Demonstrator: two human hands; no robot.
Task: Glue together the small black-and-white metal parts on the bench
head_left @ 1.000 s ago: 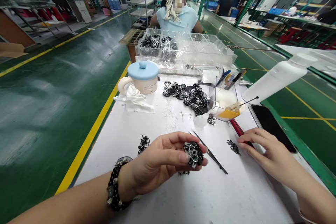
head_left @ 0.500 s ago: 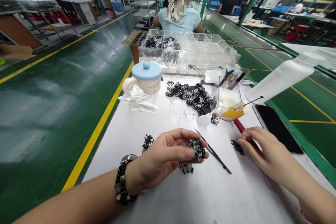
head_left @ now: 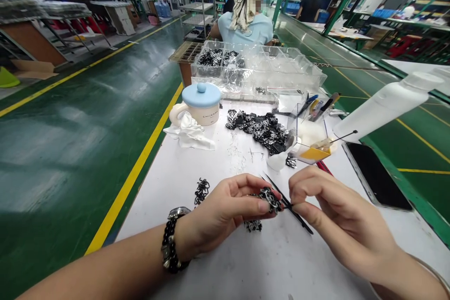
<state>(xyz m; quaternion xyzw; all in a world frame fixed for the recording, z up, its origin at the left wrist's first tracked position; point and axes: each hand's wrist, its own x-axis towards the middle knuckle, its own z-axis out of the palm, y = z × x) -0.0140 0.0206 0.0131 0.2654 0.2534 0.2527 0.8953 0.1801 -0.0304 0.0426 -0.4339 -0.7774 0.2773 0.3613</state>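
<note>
Between the thumb and fingers of my left hand (head_left: 225, 211) is a small black and silver part (head_left: 270, 199). My right hand (head_left: 337, 215) is just to its right, thumb and index finger pinched together; what they hold is too small to make out. Black tweezers (head_left: 300, 220) lie on the white tabletop (head_left: 190, 262), partly behind my hands. A small pile of black hooked pieces (head_left: 201, 191) lies left of my left hand, and more small silver-black pieces (head_left: 253, 226) show beneath it. Farther back is a large heap of black and silver parts (head_left: 263, 131).
A lidded mug (head_left: 202, 105) and white tissue (head_left: 191, 133) stand at the left. On the right are a clear holder with pens (head_left: 311, 136), a white bottle (head_left: 383, 103) and a phone (head_left: 378, 176). Clear compartment trays (head_left: 260, 68) span the back, with a person (head_left: 246, 23) beyond.
My right hand has moved left from the small dark pieces near the phone to beside the part in my left hand. The view has shifted slightly.
</note>
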